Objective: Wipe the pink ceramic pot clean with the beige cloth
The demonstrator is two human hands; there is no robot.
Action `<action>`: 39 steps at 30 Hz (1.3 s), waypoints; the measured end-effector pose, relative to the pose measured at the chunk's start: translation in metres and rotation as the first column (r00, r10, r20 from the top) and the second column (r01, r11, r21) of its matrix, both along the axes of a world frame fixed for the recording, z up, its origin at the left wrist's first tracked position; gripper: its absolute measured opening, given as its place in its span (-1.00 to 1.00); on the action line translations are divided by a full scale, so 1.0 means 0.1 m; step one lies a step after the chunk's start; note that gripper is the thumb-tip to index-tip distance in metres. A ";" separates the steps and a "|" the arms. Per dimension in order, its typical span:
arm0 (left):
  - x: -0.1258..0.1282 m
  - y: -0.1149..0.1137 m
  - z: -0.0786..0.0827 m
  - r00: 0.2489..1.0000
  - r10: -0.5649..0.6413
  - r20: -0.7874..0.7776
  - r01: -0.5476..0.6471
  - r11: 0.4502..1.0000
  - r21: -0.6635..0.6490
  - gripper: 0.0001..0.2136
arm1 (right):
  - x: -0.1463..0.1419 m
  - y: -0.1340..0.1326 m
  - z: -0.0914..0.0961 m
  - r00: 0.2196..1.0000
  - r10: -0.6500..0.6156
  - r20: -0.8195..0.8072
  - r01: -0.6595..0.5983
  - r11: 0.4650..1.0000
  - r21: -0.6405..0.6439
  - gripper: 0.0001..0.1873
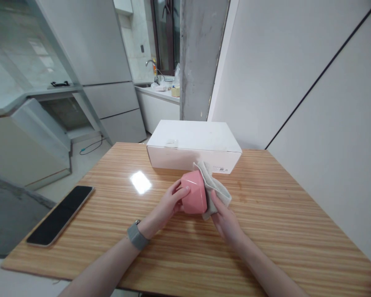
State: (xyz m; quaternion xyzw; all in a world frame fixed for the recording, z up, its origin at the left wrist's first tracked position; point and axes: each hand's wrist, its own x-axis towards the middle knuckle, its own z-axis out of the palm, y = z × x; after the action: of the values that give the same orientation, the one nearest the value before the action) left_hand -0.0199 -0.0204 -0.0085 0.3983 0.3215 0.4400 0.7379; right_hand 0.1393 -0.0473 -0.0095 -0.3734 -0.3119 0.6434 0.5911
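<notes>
A pink faceted cup-like object [194, 193] lies on its side above the wooden table [266, 231], in front of a white box. My left hand [170, 203], with a grey watch band on its wrist, is closed around the pink object's left end. My right hand [224, 218] grips a light grey cloth [214, 187] and presses it against the pink object's right end. The cloth wraps over the top and right of the object.
A white cardboard box [193, 146] stands at the table's far side. A black phone [61, 214] lies screen-up near the left edge. A white wall runs along the right. Beyond the table are grey cabinets, a concrete pillar and a sink counter.
</notes>
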 end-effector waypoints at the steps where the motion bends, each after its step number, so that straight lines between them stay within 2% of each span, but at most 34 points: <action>1: 0.01 0.00 0.00 0.999 0.019 -0.026 -0.018 0.999 0.035 -0.47 | 0.00 -0.01 0.03 1.000 0.002 -0.015 -0.003 1.000 -0.016 -0.53; 6: 0.01 0.03 -0.04 0.975 0.134 -0.175 -0.119 0.989 0.092 -0.18 | 0.02 0.01 0.16 0.995 0.015 -0.098 -0.022 0.997 -0.077 -0.52; 12: -0.01 0.05 -0.02 0.969 0.068 -0.239 -0.027 0.985 0.170 -0.01 | 0.08 0.06 0.25 0.983 -0.008 -0.185 -0.015 0.992 -0.123 -0.59; 19: 0.05 -0.03 0.08 0.935 0.201 -0.293 -0.123 0.957 0.261 -0.12 | 0.06 0.04 0.29 0.968 0.043 -0.248 -0.071 0.992 -0.104 -0.61; 27: 0.06 -0.05 0.10 0.912 0.283 -0.297 -0.169 0.919 0.356 0.06 | 0.05 0.05 0.26 0.957 0.058 -0.286 -0.090 0.991 -0.102 -0.61; 34: 0.03 -0.03 0.07 0.862 0.391 -0.322 -0.201 0.848 0.491 0.06 | 0.04 0.05 0.25 0.964 0.081 -0.254 -0.109 0.989 -0.100 -0.61; 39: 0.00 -0.04 0.11 0.839 0.451 -0.305 -0.222 0.794 0.566 0.05 | 0.03 0.05 0.25 0.968 0.056 -0.247 -0.094 0.985 -0.146 -0.63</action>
State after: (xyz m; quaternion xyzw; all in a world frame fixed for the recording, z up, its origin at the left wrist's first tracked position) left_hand -0.0195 -0.0245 0.0021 0.5989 0.4137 0.5382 0.4248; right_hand 0.1419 -0.0427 0.0160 -0.3254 -0.2003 0.7284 0.5687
